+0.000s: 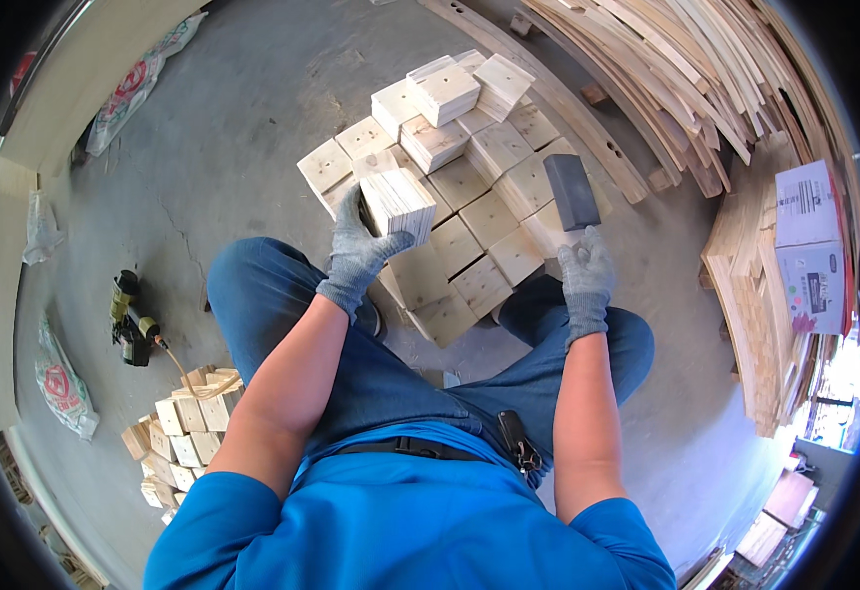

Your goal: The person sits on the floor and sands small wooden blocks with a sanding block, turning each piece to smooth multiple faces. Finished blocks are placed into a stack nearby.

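Note:
My gloved left hand [359, 246] is closed round the near side of a stack of thin square wood pieces [401, 202], its thumb and fingers spread to either side. The stack is level with the near left part of a group of similar wooden stacks [459, 185] between my feet. To the right, my gloved right hand [587, 273] is a closed fist. From it projects a dark grey rectangular mallet head [571, 192], over the right edge of the group; the handle is hidden in the fist. Several stacks rise above the others at the back.
Long wooden strips [646, 79] lie at the far right, beside a drilled board [558, 98]. A printed carton [809, 246] rests on stacked wood at right. A nail gun [133, 320] with a hose lies left, near a pile of small wood blocks [189, 433].

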A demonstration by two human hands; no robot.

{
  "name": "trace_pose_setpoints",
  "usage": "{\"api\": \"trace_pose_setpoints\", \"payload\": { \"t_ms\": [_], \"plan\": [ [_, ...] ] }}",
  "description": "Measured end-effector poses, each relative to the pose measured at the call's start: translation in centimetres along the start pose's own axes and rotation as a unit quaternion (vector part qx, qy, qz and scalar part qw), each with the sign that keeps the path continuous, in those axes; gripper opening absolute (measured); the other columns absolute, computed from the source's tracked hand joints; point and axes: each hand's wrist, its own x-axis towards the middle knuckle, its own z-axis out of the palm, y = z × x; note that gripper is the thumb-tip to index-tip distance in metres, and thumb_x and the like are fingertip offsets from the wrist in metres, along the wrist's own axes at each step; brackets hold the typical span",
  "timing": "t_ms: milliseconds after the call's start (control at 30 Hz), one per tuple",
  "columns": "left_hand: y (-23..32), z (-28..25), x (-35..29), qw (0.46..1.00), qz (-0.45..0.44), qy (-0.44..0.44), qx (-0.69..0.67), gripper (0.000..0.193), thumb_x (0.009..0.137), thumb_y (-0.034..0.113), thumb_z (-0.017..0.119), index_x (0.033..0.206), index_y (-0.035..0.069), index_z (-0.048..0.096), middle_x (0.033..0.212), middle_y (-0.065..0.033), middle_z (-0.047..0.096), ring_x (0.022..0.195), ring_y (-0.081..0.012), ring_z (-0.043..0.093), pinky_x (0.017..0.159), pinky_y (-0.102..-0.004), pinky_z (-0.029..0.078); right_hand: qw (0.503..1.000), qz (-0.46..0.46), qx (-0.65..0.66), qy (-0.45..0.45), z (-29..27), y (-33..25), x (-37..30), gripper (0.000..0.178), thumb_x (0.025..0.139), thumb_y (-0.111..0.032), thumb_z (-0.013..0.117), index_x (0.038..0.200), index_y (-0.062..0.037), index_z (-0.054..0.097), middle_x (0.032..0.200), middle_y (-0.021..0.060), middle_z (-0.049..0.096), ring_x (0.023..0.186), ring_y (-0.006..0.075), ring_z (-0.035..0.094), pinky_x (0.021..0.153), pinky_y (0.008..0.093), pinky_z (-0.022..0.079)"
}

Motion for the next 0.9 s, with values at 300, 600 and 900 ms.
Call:
{"api": "trace_pose_setpoints", "payload": {
  "t_ms": [300,600,900],
  "plan": [
    [-1.5,0.9,-1.9,0.983,-0.015,-0.052,0.173,0.124,0.063,0.023,0.101,0.162,-0.002,0.031,0.157,-0.0204,0.048,0.147,-0.0318,0.050,0.127,-0.0404,0.040,0.982,-0.089,-0.166,0.025,-0.8,-1.5,3.7,0.092,0.082,-0.031,0.093,0.160,-0.0067,0.049,0.161,0.0264,0.049,0.145,0.0451,0.052,0.121,0.0505,0.044],
    [-5.6,-0.9,-2.3,0.986,-0.129,-0.094,-0.047,0.121,0.073,0.032,0.096,0.165,0.001,0.024,0.156,-0.0139,0.051,0.144,-0.0267,0.051,0.130,-0.0404,0.036,0.965,-0.076,-0.244,-0.055,1.1,-2.8,9.5,0.104,0.082,-0.047,0.091,0.166,-0.0139,0.041,0.168,0.0243,0.041,0.151,0.0458,0.046,0.124,0.0531,0.041],
    [-5.2,-1.3,-2.4,0.989,-0.065,-0.091,0.099,0.127,0.070,0.027,0.100,0.168,0.002,0.021,0.155,-0.0139,0.053,0.141,-0.0255,0.055,0.126,-0.0387,0.041,0.965,-0.043,-0.248,-0.068,3.1,-1.8,10.7,0.097,0.083,-0.042,0.089,0.164,-0.0119,0.045,0.166,0.0207,0.046,0.147,0.0408,0.052,0.122,0.0480,0.044]
  ]
}}
